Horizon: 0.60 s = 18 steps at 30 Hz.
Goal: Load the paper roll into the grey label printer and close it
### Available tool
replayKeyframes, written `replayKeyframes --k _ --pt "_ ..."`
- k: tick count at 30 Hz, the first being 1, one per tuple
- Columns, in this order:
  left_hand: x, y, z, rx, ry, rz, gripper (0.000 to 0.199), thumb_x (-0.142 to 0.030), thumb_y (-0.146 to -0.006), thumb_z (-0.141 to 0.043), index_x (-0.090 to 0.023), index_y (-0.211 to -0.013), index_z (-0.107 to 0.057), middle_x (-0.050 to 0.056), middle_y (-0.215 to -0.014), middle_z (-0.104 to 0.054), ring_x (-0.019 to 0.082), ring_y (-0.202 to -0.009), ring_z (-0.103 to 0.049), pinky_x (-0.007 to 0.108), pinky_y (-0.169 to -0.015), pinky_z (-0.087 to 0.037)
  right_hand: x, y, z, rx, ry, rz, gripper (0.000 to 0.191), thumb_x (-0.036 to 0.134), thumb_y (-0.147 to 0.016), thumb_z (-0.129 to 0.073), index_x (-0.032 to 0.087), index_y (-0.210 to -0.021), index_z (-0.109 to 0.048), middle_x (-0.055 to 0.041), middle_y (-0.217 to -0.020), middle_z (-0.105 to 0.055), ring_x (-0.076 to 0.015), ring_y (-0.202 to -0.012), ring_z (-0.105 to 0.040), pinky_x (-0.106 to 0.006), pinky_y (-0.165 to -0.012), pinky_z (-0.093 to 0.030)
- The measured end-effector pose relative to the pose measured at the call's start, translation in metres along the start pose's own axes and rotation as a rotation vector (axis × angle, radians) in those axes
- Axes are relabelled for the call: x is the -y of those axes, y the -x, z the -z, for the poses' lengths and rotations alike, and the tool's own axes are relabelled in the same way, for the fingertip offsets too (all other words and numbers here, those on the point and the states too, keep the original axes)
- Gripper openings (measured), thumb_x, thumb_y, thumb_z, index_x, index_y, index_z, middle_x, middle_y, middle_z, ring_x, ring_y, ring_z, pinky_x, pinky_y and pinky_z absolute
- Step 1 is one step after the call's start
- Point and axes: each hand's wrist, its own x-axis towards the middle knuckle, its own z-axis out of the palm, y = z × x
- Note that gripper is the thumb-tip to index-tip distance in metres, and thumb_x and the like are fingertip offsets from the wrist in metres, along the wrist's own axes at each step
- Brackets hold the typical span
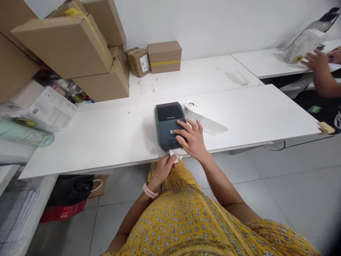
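A dark blue-grey label printer (167,129) stands near the front edge of the white table, its black top panel toward the wall. My right hand (193,138) rests over its right side with fingers spread, the fingertips on or just above the lid near a small light-coloured button. At the printer's front, a white label strip (176,153) sticks out past the table edge. My left hand (165,167) pinches that strip between thumb and fingers. Behind my right hand lies a roll of white labels (191,105), its loose end trailing right across the table.
Cardboard boxes (69,46) are stacked at the back left, with two smaller ones (164,57) by the wall. A white carton (44,105) and a mint-green bottle (26,133) stand at far left. At right, another person's hand (317,60) is beside a wrapped item on the adjoining table.
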Motion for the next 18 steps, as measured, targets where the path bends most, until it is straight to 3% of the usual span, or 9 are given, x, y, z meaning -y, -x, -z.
replayKeyframes --k 3,6,9,11,13,15,18 --pt "0.004 0.007 0.017 -0.161 -0.009 -0.046 0.047 -0.059 -0.096 -0.054 -0.021 -0.07 -0.06 -0.001 -0.063 -0.058 0.013 -0.057 -0.052 0.027 -0.058 -0.04 0.005 -0.009 0.001 0.032 0.028 0.029 0.024 0.057 -0.101 -0.061 0.037 -0.105 -0.075 0.0045 -0.153 -0.065 -0.032 -0.159 -0.037 -0.066 -0.135 0.001" --pt "0.0 0.006 0.028 -0.448 -0.02 -0.163 0.04 -0.054 -0.098 -0.054 -0.022 -0.076 -0.063 -0.001 -0.07 -0.061 0.015 -0.065 -0.055 0.027 -0.063 -0.044 0.003 -0.015 -0.002 0.063 0.013 0.046 0.025 0.057 -0.101 -0.062 0.035 -0.098 -0.074 0.0041 -0.151 -0.066 -0.0331 -0.161 -0.036 -0.069 -0.134 0.002" --pt "-0.009 -0.002 0.028 -0.638 -0.05 -0.316 0.035 -0.055 -0.1 -0.055 -0.024 -0.106 -0.071 0.007 -0.11 -0.074 0.021 -0.101 -0.068 0.031 -0.09 -0.053 -0.005 -0.006 -0.005 0.076 -0.034 0.007 0.028 0.058 -0.103 -0.057 0.035 -0.109 -0.074 0.0011 -0.155 -0.063 -0.0345 -0.161 -0.035 -0.072 -0.133 -0.004" --pt "-0.013 -0.008 0.024 -0.603 -0.041 -0.359 0.046 -0.057 -0.102 -0.054 -0.026 -0.134 -0.065 0.011 -0.145 -0.064 0.025 -0.135 -0.059 0.038 -0.114 -0.046 -0.011 0.009 -0.007 0.045 -0.111 -0.043 0.037 0.059 -0.104 -0.052 0.036 -0.126 -0.071 -0.0022 -0.164 -0.053 -0.0348 -0.161 -0.034 -0.071 -0.132 -0.016" --pt "-0.016 -0.011 0.018 -0.515 -0.02 -0.355 0.058 -0.059 -0.102 -0.052 -0.027 -0.15 -0.055 0.01 -0.162 -0.052 0.026 -0.153 -0.045 0.042 -0.127 -0.036 -0.015 0.026 -0.011 -0.035 -0.216 -0.12 0.049 0.061 -0.105 -0.048 0.036 -0.145 -0.06 -0.0054 -0.173 -0.039 -0.0336 -0.162 -0.034 -0.066 -0.13 -0.028" --pt "-0.018 -0.013 0.014 -0.464 -0.002 -0.363 0.062 -0.06 -0.103 -0.05 -0.029 -0.157 -0.049 0.009 -0.168 -0.046 0.026 -0.159 -0.038 0.043 -0.131 -0.03 -0.016 0.039 -0.014 -0.119 -0.311 -0.203 0.058 0.062 -0.105 -0.045 0.037 -0.158 -0.046 -0.0068 -0.175 -0.034 -0.0308 -0.162 -0.033 -0.06 -0.13 -0.033" --pt "-0.024 -0.015 0.013 -0.482 0.001 -0.42 0.062 -0.06 -0.103 -0.049 -0.03 -0.158 -0.05 0.008 -0.17 -0.043 0.026 -0.16 -0.036 0.043 -0.133 -0.029 -0.016 0.04 -0.014 -0.17 -0.384 -0.271 0.064 0.065 -0.106 -0.04 0.038 -0.164 -0.037 -0.0055 -0.173 -0.039 -0.0281 -0.162 -0.034 -0.056 -0.133 -0.03"
